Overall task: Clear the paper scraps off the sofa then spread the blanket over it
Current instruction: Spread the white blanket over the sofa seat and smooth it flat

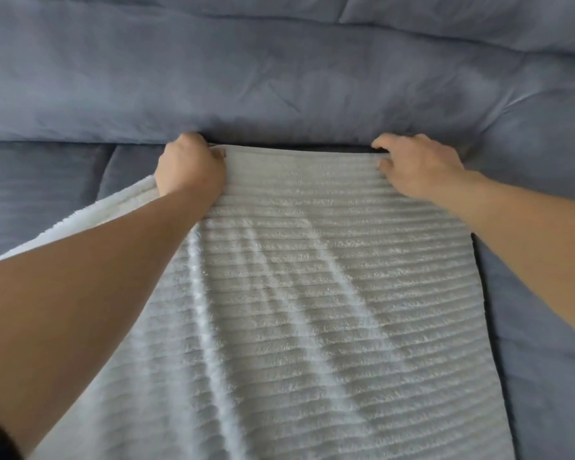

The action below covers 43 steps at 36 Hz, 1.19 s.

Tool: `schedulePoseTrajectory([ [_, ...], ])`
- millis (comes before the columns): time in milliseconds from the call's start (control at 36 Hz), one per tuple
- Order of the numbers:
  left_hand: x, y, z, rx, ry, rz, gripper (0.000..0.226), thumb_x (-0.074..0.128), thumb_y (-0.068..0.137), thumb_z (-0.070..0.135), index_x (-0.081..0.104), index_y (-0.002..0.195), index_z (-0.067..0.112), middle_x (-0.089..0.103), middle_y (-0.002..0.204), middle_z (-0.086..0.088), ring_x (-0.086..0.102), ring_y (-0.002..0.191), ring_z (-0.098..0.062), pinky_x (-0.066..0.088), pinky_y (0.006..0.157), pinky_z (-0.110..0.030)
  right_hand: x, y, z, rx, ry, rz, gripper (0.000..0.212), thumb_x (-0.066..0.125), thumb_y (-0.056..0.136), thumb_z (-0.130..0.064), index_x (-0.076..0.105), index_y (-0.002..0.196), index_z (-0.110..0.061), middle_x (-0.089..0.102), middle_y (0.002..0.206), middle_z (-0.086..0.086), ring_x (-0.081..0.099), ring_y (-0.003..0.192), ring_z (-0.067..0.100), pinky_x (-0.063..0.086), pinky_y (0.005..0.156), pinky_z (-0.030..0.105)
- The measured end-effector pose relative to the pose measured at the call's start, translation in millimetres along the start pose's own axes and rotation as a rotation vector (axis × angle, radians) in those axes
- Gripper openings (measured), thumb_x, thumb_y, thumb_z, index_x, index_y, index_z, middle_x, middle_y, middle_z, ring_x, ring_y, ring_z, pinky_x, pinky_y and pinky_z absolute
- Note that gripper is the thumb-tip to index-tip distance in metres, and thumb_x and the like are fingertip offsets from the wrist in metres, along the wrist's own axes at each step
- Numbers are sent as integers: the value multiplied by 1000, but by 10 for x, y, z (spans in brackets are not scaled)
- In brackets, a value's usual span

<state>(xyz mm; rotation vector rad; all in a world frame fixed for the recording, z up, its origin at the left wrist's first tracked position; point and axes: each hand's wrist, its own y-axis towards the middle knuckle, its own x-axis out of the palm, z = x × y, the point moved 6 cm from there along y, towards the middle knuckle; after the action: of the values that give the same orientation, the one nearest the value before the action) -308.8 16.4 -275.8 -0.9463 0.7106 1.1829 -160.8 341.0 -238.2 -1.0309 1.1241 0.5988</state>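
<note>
Both hands at the far edge of the blanket [312, 277]. Left hand [190, 167] is fisted, fingers curled tight around the left corner. Right hand [419, 167] pinches the hem, fingers [384, 166] narrow with the fabric between thumb and fingertips. The edge sits right at the seam where the sofa [279, 78] seat meets the back cushion, just beyond the fingertips.

No paper scraps in view, so clearing looks done; can't vouch for what's under the blanket.

Risks:
- Long diagonal wrinkles run back from between the fingers toward the person. Let go now and they'll likely stay in.
- Left of the left fingers the blanket is bunched or folded over, pale underside showing. That side may not lie flat.
- Seat is bare outside both hands; coverage is narrow.
- Uneven pull between the hands would skew the hem.
</note>
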Motion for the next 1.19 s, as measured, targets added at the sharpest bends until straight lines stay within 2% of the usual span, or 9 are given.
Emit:
schedulePoseTrajectory([
  [111,-34,-19,8,7,-31,-23,30,61,94,35,71,107,10,69,113,-22,62,108,-45,39,76,-40,71,35,-217,-42,187,-112,28,44,105,-32,55,130,-25,62,130,9,58,113,33,48,93,43],
  [194,-51,-5,13,11,-47,-38,32,62,93,38,71,109,12,69,116,-22,62,110,-44,48,84,-44,42,72,-253,-10,219,-63,13,48,104,-34,56,108,-24,64,109,5,59,93,28,50,81,41],
  [306,-49,-6,-3,27,-41,-35,34,62,92,41,71,107,13,69,115,-21,62,108,-44,49,86,-45,15,27,-360,-28,-26,87,8,49,102,-24,46,103,-16,62,101,15,54,80,35,40,69,42],
  [417,-67,16,11,26,-23,-17,31,63,89,40,71,102,13,69,109,-19,64,101,-44,50,82,-45,56,19,-435,-10,-201,175,23,48,96,-1,46,118,-9,68,105,23,66,92,46,37,66,43],
  [750,-2,-62,39,44,45,5,32,58,87,32,71,108,11,70,112,-19,65,106,-43,53,88,-46,144,-56,-493,116,-125,242,24,48,88,5,55,105,-9,69,104,21,67,95,46,39,66,42],
  [861,-69,-53,37,49,39,-17,31,58,87,33,71,106,12,70,111,-20,65,104,-44,52,84,-45,46,-86,-756,36,-126,232,9,57,93,-10,60,101,-10,63,109,13,63,100,41,40,71,41],
  [972,-78,-60,50,58,52,-12,30,56,87,32,70,105,12,70,109,-21,64,103,-45,51,82,-45,92,-149,-776,19,-76,205,33,45,102,-33,67,111,-11,51,126,12,43,119,38,40,94,49],
  [1084,-54,-48,49,84,60,7,29,56,90,32,69,104,10,70,108,-22,65,102,-46,49,79,-44,290,-316,-701,113,208,115,58,27,103,-55,42,148,-22,38,154,9,32,141,36,33,113,53],
  [1195,-11,-29,30,123,76,40,29,55,90,33,68,100,9,69,103,-23,64,98,-47,46,75,-44,249,-590,-816,-129,70,290,61,27,102,-55,41,151,-22,36,161,7,26,150,32,22,121,50],
])
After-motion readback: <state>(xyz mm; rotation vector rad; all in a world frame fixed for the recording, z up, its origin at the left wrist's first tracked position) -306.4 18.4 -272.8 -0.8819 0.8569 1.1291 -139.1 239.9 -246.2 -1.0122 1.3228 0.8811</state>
